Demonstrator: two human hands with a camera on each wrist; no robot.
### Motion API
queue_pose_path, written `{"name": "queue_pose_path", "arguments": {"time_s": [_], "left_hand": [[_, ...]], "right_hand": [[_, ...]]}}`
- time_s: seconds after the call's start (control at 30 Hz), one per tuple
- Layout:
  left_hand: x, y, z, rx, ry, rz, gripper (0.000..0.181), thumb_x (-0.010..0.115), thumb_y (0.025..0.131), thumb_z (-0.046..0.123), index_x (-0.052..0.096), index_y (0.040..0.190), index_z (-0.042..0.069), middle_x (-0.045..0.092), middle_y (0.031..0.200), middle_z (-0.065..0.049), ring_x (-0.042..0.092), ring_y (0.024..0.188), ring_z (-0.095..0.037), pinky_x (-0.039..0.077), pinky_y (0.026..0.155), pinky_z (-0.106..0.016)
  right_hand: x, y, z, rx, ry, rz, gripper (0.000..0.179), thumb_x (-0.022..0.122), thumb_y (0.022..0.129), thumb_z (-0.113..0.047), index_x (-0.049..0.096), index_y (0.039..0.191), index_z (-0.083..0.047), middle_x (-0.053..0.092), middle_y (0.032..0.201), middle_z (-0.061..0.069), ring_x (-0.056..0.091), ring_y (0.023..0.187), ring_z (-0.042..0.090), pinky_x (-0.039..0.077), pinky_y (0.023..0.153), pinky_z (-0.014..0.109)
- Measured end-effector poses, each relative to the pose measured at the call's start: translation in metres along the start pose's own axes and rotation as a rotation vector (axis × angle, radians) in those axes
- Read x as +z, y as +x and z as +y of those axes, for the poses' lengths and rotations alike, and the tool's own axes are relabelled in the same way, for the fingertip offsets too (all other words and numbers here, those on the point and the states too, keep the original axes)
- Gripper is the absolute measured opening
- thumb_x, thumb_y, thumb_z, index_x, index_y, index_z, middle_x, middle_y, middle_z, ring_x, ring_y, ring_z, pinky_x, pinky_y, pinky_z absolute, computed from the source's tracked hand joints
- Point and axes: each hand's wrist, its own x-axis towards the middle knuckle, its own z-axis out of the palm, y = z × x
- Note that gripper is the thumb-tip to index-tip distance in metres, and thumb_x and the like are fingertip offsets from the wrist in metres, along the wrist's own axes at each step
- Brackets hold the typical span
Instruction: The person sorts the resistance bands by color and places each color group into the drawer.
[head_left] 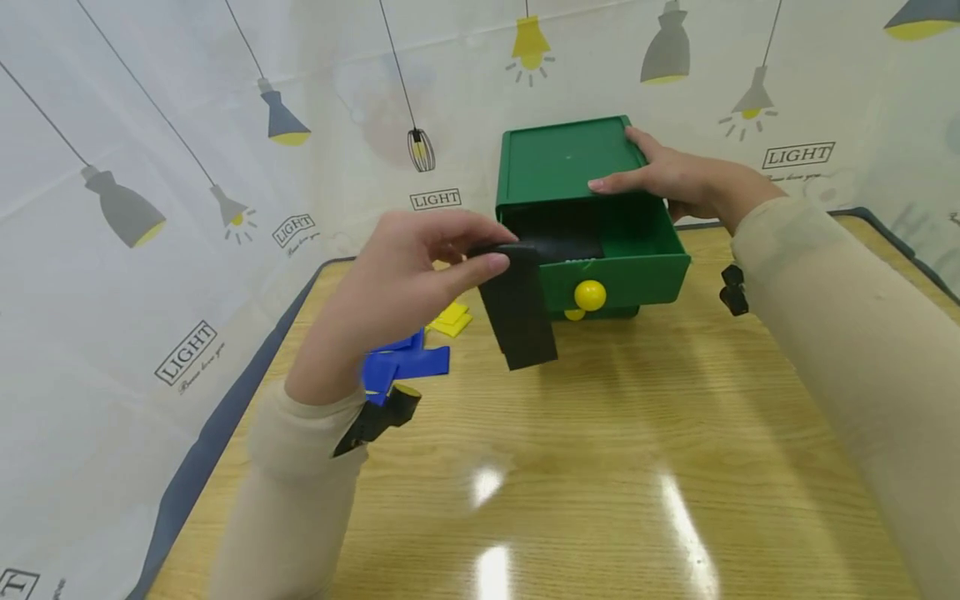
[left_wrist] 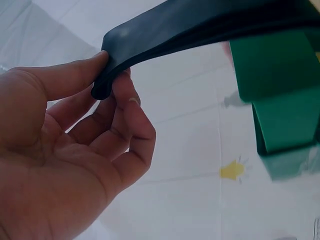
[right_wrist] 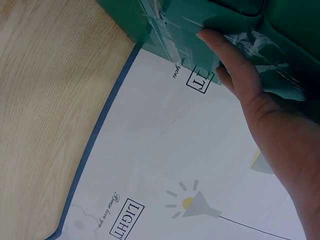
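My left hand (head_left: 397, 283) pinches the end of a flat, bendy black strip (left_wrist: 170, 32) between thumb and fingers. In the head view one part of the black strip (head_left: 517, 312) hangs down before the drawer front, left of its yellow knob (head_left: 590, 296). More black material lies inside the pulled-out green drawer (head_left: 637, 279), just behind the pinched end. My right hand (head_left: 678, 175) rests on the green drawer box (head_left: 566, 158), thumb across the top near its front edge and other fingers at the right side. The right wrist view shows extended fingers (right_wrist: 235, 62) against the green wall.
On the wooden table (head_left: 600, 467), left of the box, lie several blue flat pieces (head_left: 408, 362) and some yellow ones (head_left: 452, 318). A second yellow knob (head_left: 574, 315) shows below the pulled-out drawer. A white printed cloth (head_left: 360, 108) stands behind the table.
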Motion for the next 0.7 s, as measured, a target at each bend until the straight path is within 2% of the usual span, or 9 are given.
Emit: {"name": "queue_pose_path", "arguments": {"time_s": [0.17, 0.27, 0.37, 0.43, 0.57, 0.63, 0.7], "left_hand": [[0.017, 0.025, 0.015, -0.012, -0.039, -0.075, 0.02, 0.073, 0.102, 0.016, 0.079, 0.12, 0.01, 0.079, 0.112, -0.002, 0.07, 0.095, -0.013, 0.059, 0.09, -0.03], [0.026, 0.04, 0.021, 0.009, -0.058, -0.112, 0.019, 0.073, 0.103, 0.016, 0.079, 0.119, 0.008, 0.079, 0.111, -0.004, 0.073, 0.093, -0.011, 0.059, 0.089, -0.027], [0.031, 0.053, 0.026, 0.03, -0.075, -0.134, 0.019, 0.072, 0.103, 0.016, 0.078, 0.119, 0.008, 0.079, 0.111, -0.003, 0.074, 0.093, -0.009, 0.057, 0.09, -0.025], [0.032, 0.061, 0.029, 0.045, -0.083, -0.136, 0.018, 0.072, 0.103, 0.016, 0.079, 0.118, 0.008, 0.079, 0.11, -0.003, 0.073, 0.092, -0.008, 0.057, 0.089, -0.024], [0.035, 0.077, 0.034, 0.088, -0.069, -0.123, 0.018, 0.072, 0.103, 0.016, 0.079, 0.117, 0.008, 0.079, 0.109, -0.002, 0.072, 0.092, -0.007, 0.056, 0.089, -0.022], [0.036, 0.086, 0.036, 0.105, -0.056, -0.12, 0.018, 0.072, 0.103, 0.016, 0.079, 0.117, 0.008, 0.079, 0.11, -0.002, 0.072, 0.093, -0.006, 0.055, 0.092, -0.02], [0.038, 0.096, 0.037, 0.102, -0.057, -0.127, 0.018, 0.071, 0.104, 0.016, 0.079, 0.117, 0.008, 0.079, 0.111, -0.003, 0.072, 0.094, -0.006, 0.054, 0.093, -0.019]], "right_hand": [[-0.001, -0.001, 0.001, -0.002, 0.002, -0.001, 0.123, 0.065, 0.095, -0.068, -0.04, 0.155, -0.048, -0.025, 0.178, 0.011, 0.012, 0.164, 0.051, 0.026, 0.125, 0.074], [-0.001, -0.001, 0.0, -0.011, 0.009, -0.006, 0.122, 0.065, 0.095, -0.067, -0.04, 0.155, -0.048, -0.026, 0.178, 0.009, 0.01, 0.165, 0.048, 0.026, 0.126, 0.073], [-0.001, 0.0, -0.002, -0.02, 0.022, -0.019, 0.12, 0.064, 0.097, -0.065, -0.04, 0.154, -0.049, -0.024, 0.178, 0.008, 0.016, 0.164, 0.046, 0.03, 0.125, 0.072], [-0.002, 0.0, -0.003, -0.025, 0.024, -0.029, 0.115, 0.06, 0.1, -0.064, -0.04, 0.154, -0.049, -0.02, 0.179, 0.011, 0.026, 0.161, 0.045, 0.034, 0.123, 0.07], [-0.004, -0.001, -0.004, -0.044, 0.037, -0.054, 0.106, 0.054, 0.106, -0.053, -0.04, 0.154, -0.05, -0.015, 0.179, 0.013, 0.034, 0.154, 0.044, 0.038, 0.122, 0.067], [-0.006, -0.002, -0.002, -0.069, 0.03, -0.06, 0.108, 0.058, 0.106, -0.048, -0.037, 0.156, -0.05, -0.006, 0.178, 0.015, 0.037, 0.15, 0.042, 0.042, 0.119, 0.065], [-0.007, -0.002, 0.0, -0.111, 0.004, -0.061, 0.098, 0.06, 0.106, -0.045, -0.019, 0.165, -0.045, 0.015, 0.173, 0.018, 0.046, 0.142, 0.039, 0.05, 0.113, 0.06]]}}
